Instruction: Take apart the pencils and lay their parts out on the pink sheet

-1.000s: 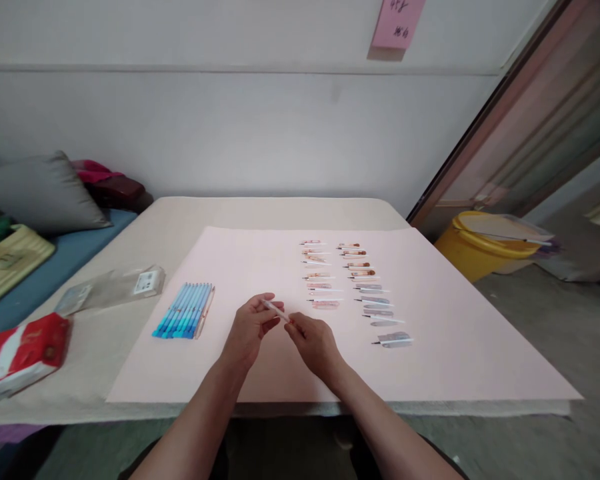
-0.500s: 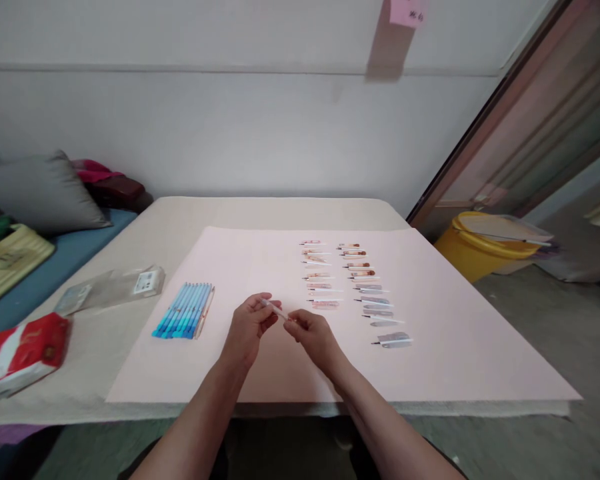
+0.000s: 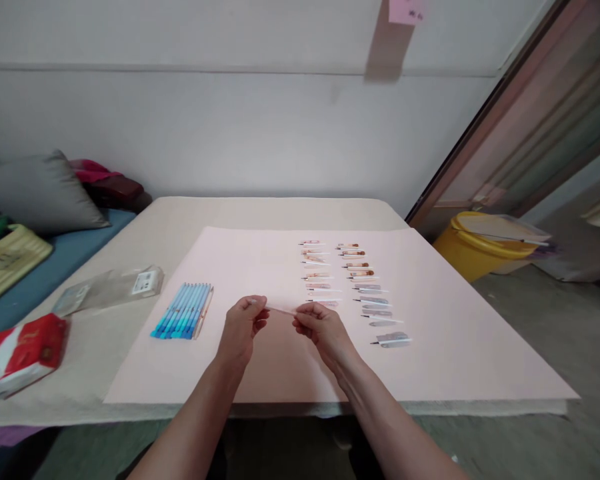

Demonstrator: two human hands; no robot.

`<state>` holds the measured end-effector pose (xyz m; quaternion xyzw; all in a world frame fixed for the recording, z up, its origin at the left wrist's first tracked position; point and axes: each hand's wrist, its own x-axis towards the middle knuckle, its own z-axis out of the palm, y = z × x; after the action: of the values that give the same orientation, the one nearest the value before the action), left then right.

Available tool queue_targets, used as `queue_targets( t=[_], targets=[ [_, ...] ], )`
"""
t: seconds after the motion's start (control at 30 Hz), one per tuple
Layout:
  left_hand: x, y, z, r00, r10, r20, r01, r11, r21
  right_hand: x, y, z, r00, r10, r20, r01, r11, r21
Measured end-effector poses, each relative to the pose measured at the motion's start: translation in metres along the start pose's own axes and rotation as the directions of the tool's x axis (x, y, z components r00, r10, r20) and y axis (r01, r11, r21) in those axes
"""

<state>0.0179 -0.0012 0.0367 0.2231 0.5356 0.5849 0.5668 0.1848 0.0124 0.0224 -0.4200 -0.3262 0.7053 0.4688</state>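
Observation:
Above the middle of the pink sheet, my left hand (image 3: 241, 327) and my right hand (image 3: 326, 328) pinch opposite ends of a slim pale pen (image 3: 281, 311). Only its thin middle shows; fingers hide both ends, so I cannot tell whether it is in one piece. Beyond my right hand, pen parts lie in two columns: pinkish ones (image 3: 318, 287) with white refills on the left, and brown and grey ones (image 3: 375, 301) on the right. A row of blue pens (image 3: 183, 310), with a pale brownish pen (image 3: 203, 313) at its right end, lies left of my left hand.
The pink sheet (image 3: 430, 360) covers much of the cloth-topped table (image 3: 280, 210). A clear plastic bag (image 3: 113, 290) and a red tissue pack (image 3: 23, 357) lie at the left. A yellow bucket (image 3: 467, 250) stands beyond the right edge; a wall rises behind.
My hands have moved apart, the right one slightly right and up, the left one slightly left. A thin length of the pen now spans between them, closer to level than before.

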Motion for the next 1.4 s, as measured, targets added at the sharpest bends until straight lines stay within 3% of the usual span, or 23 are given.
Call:
queue_targets(
  t=[0.2, 0.4, 0.8, 0.93, 1.07, 1.2, 1.4],
  targets=[
    [-0.004, 0.002, 0.004, 0.993, -0.022, 0.117, 0.031, 0.997, -0.074, 0.001, -0.005, -0.004, 0.998, -0.018, -0.067, 0.020, 1.000, 0.024],
    [0.002, 0.000, -0.002, 1.000, -0.011, 0.018, 0.014, 0.987, -0.162, 0.001, -0.011, -0.005, 0.993, -0.040, -0.113, 0.046, 0.998, 0.046],
    [0.006, 0.003, -0.005, 0.999, -0.023, -0.026, 0.015, 0.956, -0.293, 0.006, -0.020, -0.016, 0.961, -0.120, -0.249, 0.147, 0.985, 0.094],
    [0.003, 0.000, 0.000, 0.998, -0.051, 0.035, 0.059, 0.952, -0.300, 0.003, -0.017, -0.009, 0.980, -0.111, -0.167, 0.125, 0.989, 0.075],
    [-0.003, -0.005, 0.006, 0.993, -0.065, 0.098, 0.091, 0.953, -0.289, 0.000, -0.007, 0.000, 0.987, -0.141, -0.077, 0.132, 0.985, -0.115],
    [-0.005, -0.007, 0.008, 0.990, -0.067, 0.128, 0.099, 0.958, -0.270, 0.000, -0.002, 0.002, 0.975, -0.189, -0.112, 0.163, 0.964, -0.208],
    [0.000, -0.005, 0.001, 0.998, -0.039, 0.042, 0.050, 0.954, -0.297, 0.001, -0.015, -0.007, 0.959, -0.225, -0.174, 0.208, 0.971, -0.116]
  ],
)
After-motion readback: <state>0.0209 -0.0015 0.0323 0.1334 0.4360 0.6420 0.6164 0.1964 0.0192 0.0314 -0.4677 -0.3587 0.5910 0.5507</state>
